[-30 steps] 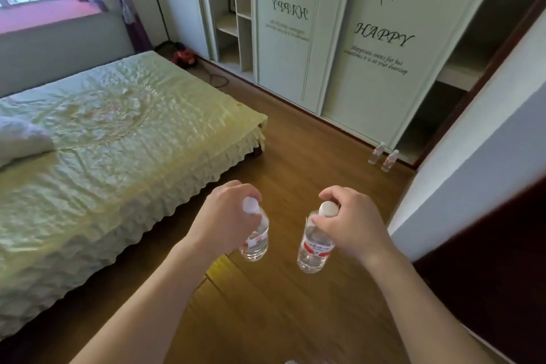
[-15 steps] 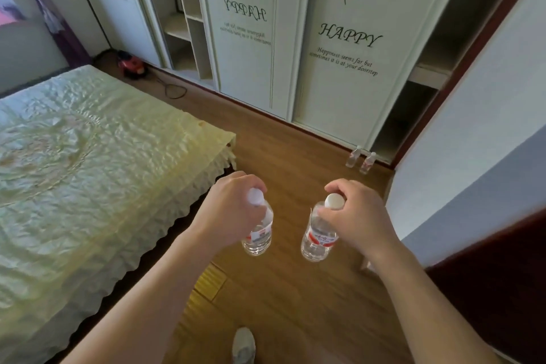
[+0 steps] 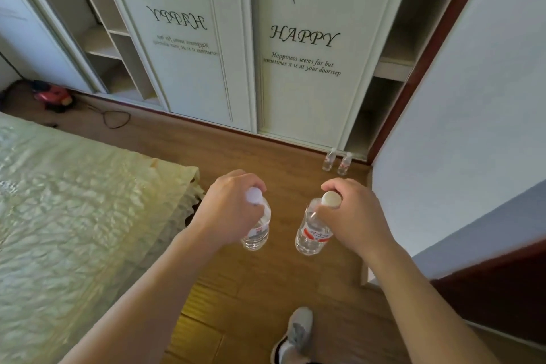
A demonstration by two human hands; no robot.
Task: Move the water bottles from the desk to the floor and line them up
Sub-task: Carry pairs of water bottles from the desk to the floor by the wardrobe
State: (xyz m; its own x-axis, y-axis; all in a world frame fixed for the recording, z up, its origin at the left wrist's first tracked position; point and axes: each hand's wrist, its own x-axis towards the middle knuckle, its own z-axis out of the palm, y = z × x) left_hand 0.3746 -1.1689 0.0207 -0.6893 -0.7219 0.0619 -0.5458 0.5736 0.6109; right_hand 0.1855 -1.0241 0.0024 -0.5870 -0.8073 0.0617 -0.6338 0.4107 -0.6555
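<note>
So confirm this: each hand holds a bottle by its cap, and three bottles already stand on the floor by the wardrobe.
Not three: the head view shows two standing bottles by the wardrobe. The left hand and right hand do hold the carried bottles by their caps.

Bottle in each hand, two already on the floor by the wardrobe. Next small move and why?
Probably step toward the floor bottles: left hand grips the left bottle, right hand the right bottle, both in mid-air, and the row lies ahead.
</note>
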